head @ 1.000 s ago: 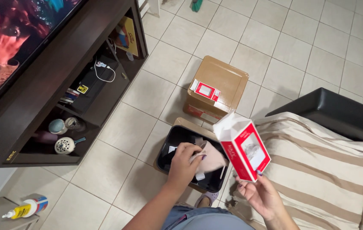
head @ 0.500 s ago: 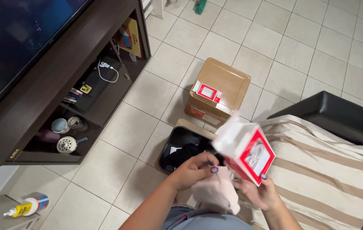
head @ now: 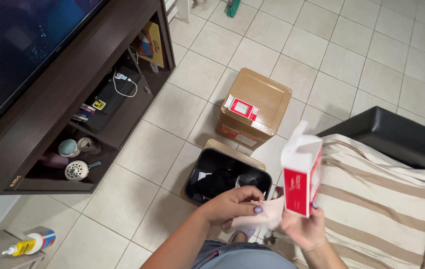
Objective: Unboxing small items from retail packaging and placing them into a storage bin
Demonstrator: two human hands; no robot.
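Note:
My left hand (head: 228, 205) grips a pale pink cloth (head: 264, 216) just in front of my lap, beside the near rim of a black bin (head: 195, 172) that has dark clothing and scraps inside. My right hand (head: 303, 230) holds a red and white carton (head: 300, 179) upright by its lower end, its white top flap open. The cloth's edge lies against the carton's bottom corner, between the two hands.
A brown cardboard box (head: 264, 102) stands on the tiled floor beyond the bin, with a small red and white packet (head: 241, 107) on top. A dark TV stand (head: 80, 107) with cluttered shelves runs along the left. A striped blanket (head: 392, 199) covers a black sofa (head: 397, 137) at right. A glue bottle (head: 25, 244) lies at lower left.
My left hand lifted the pink cloth out of the bin and brought it toward my lap. The carton turned upright in my right hand and shifted right.

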